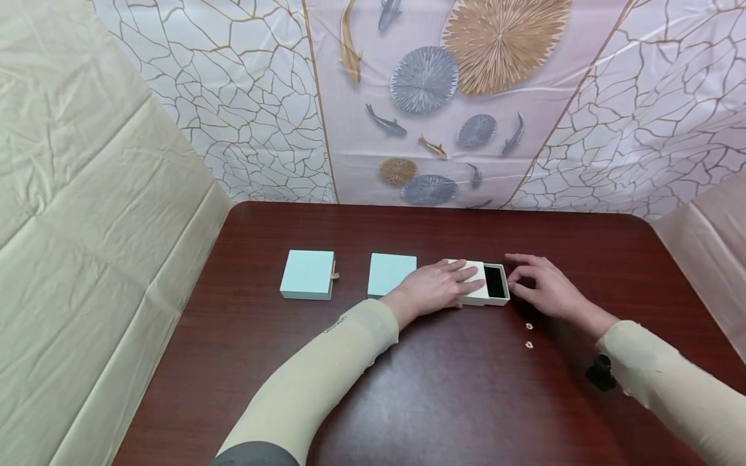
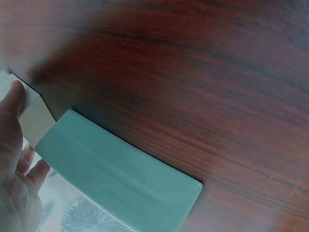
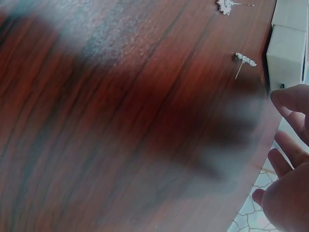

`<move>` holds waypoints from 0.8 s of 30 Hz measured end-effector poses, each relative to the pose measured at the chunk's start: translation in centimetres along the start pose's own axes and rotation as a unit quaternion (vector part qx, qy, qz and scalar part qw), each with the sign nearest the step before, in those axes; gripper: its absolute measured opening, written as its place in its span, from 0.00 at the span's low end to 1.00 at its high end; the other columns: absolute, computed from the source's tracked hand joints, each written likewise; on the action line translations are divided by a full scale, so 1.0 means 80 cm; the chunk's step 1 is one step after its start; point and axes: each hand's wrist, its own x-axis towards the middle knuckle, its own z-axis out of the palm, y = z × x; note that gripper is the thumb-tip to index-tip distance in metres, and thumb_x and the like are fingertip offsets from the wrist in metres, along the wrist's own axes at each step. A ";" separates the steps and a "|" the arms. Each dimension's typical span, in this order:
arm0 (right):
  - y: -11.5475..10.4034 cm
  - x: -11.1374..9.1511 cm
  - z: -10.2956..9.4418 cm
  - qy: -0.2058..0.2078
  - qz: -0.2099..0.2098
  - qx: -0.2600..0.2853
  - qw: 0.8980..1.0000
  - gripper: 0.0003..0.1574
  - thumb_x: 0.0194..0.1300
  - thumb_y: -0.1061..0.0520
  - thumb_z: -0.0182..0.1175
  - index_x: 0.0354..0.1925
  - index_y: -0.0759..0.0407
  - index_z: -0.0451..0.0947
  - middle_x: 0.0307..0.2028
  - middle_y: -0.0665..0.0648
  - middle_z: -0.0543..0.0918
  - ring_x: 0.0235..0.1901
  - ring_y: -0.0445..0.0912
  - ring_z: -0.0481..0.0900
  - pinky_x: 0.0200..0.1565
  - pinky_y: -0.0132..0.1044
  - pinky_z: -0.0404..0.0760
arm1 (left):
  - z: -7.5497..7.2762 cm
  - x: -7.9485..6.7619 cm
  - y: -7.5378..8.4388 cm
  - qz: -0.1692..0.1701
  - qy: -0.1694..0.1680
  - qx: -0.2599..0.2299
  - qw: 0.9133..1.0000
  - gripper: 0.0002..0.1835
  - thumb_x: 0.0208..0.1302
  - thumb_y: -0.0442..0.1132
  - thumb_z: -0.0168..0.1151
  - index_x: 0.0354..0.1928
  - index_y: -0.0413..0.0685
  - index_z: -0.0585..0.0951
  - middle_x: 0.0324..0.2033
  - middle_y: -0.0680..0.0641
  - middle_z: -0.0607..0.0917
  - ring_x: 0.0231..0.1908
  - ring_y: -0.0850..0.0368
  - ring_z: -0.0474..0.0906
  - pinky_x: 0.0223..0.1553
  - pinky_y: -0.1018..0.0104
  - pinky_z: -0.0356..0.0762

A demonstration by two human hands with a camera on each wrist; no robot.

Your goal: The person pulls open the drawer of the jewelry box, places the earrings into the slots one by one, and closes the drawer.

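Note:
A white sliding drawer box lies on the table, its drawer partly out on the right and showing a black lining. My left hand holds the sleeve, fingers spread over its top and thumb on the near side. At the drawer's right end, my right hand brings thumb and forefinger together in a pinch; any pull tab there is hidden. Two small stud earrings lie near that hand: one sparkly earring closer to the box, the other earring farther off.
A mint-green box stands left of the white box, partly under my left wrist. Farther left sits another mint-green box with a ribbon tab on its right side. A patterned cloth hangs behind the dark wooden table.

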 end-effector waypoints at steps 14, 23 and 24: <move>0.008 -0.004 -0.002 0.006 -0.004 -0.006 1.000 0.11 0.61 0.68 0.71 0.31 0.51 0.86 0.63 0.73 0.81 0.60 0.71 0.76 0.56 0.60 0.70 | -0.001 0.001 0.000 0.001 -0.002 -0.002 1.000 0.33 0.83 0.56 0.55 0.84 0.64 0.63 0.82 0.51 0.65 0.81 0.52 0.60 0.77 0.58 0.65; 0.009 -0.004 -0.003 0.005 -0.005 -0.006 1.000 0.11 0.61 0.68 0.71 0.31 0.51 0.86 0.62 0.73 0.82 0.62 0.71 0.75 0.57 0.61 0.70 | -0.001 0.000 0.000 -0.001 -0.002 0.002 1.000 0.33 0.83 0.56 0.55 0.84 0.64 0.63 0.82 0.51 0.65 0.81 0.51 0.60 0.77 0.57 0.65; 0.008 -0.004 -0.004 0.005 -0.004 -0.007 1.000 0.11 0.61 0.68 0.72 0.31 0.51 0.86 0.62 0.73 0.82 0.62 0.71 0.75 0.57 0.61 0.70 | -0.001 0.000 0.000 -0.001 -0.001 0.003 1.000 0.33 0.83 0.56 0.55 0.84 0.64 0.63 0.81 0.51 0.65 0.81 0.51 0.60 0.77 0.58 0.65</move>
